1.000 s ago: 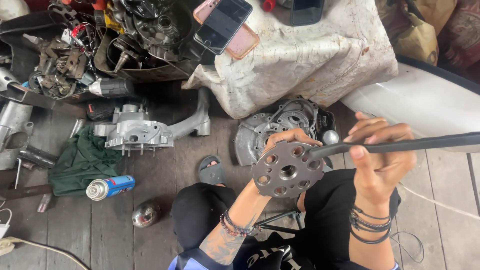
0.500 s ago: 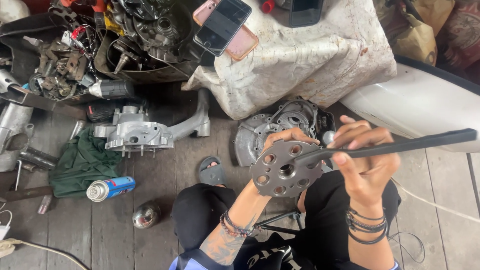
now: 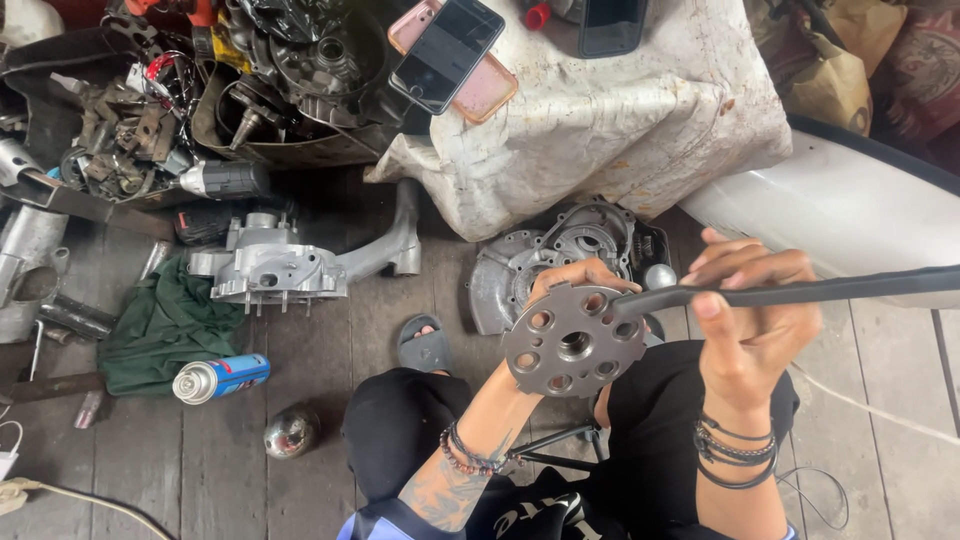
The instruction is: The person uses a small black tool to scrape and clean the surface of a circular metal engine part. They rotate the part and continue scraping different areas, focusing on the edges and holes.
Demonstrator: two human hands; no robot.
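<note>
My left hand (image 3: 578, 275) grips a round grey metal disc (image 3: 573, 340) with several holes, holding it up over my lap from behind, fingers curled over its top edge. My right hand (image 3: 755, 315) is closed around a long dark flat bar (image 3: 800, 290) that runs off to the right. The bar's near tip rests against the disc's upper right rim. Both wrists wear bead or cord bracelets.
On the plank floor lie an engine case half (image 3: 560, 250), a silver crankcase (image 3: 280, 268), a green rag (image 3: 165, 320), a blue spray can (image 3: 220, 375) and a chrome cap (image 3: 290, 430). Two phones (image 3: 450, 50) sit on a white sack (image 3: 600, 120). Engine scrap fills the upper left.
My right hand and the bar swung left and down half a second ago, then came back right and up. The disc has stayed nearly still in my left hand.
</note>
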